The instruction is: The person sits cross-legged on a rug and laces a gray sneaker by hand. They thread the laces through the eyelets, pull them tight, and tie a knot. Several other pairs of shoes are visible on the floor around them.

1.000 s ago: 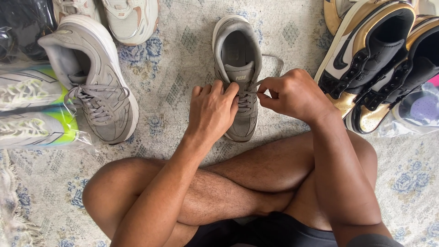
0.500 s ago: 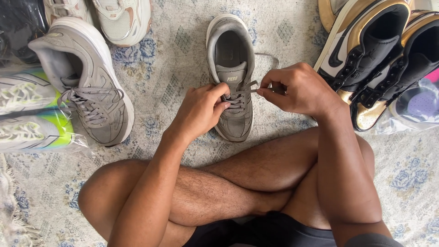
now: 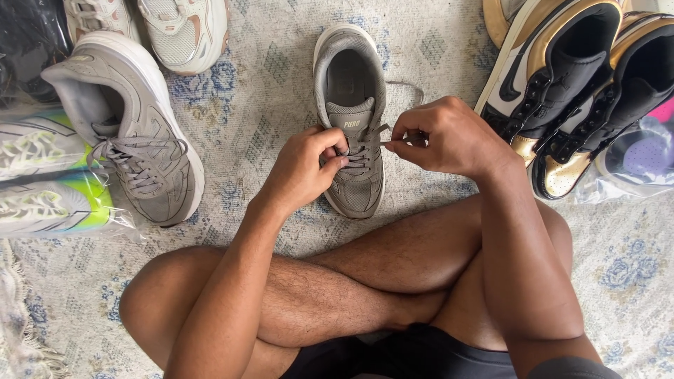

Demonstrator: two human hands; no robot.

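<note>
**Both hands at the laces of a grey trainer**

A person sits cross-legged on a pale patterned rug (image 3: pixel 267 91), and a grey trainer (image 3: pixel 351 84) stands upright on it just beyond the shins, toe toward the body, heel away. That way round puts the lacing within easy reach of both hands.

The left hand (image 3: pixel 302 172) is curled closed over the lace rows, fingertips pressed onto the crossed laces, seemingly to hold them down. The right hand (image 3: pixel 442 137) is pinched shut on a lace end (image 3: pixel 375 131), which runs taut from the eyelets to thumb and forefinger; a loose loop of lace (image 3: pixel 411 88) trails on the rug beside the shoe's opening.

Other footwear rings the spot. The matching grey trainer (image 3: pixel 140 133), already laced, lies tilted to the left. Cream trainers (image 3: pixel 179 28) sit at the top edge. Bagged white-and-lime shoes (image 3: pixel 49 189) lie far left, and black-and-gold high-tops (image 3: pixel 569 91) crowd the right, well apart from the hands.
</note>
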